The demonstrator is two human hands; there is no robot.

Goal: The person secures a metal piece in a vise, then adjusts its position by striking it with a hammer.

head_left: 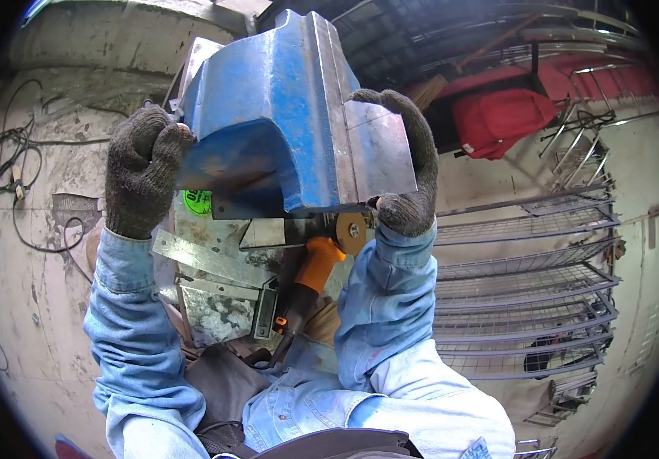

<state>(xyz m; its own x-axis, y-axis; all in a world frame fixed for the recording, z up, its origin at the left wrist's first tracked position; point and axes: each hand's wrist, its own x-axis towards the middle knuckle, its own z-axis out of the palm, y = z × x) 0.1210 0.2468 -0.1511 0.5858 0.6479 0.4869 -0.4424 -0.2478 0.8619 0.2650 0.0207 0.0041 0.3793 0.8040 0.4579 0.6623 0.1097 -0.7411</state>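
Note:
A large blue bench vise with worn paint fills the upper middle of the head view. My right hand, in a dark knitted glove, grips a small bright metal plate by its outer edge, the plate lying against the vise's jaw side. Fingers curl over the plate's top, and the thumb is at its lower corner. My left hand, gloved alike, is closed beside the vise's left side; what its fingers hold is hidden. Below the vise lies an orange angle grinder with a brown disc.
A flat metal strip and a metal square-like tool lie on the work surface near a green sticker. Black cables trail across the floor at left. Wire-mesh racks and a red bag are at right.

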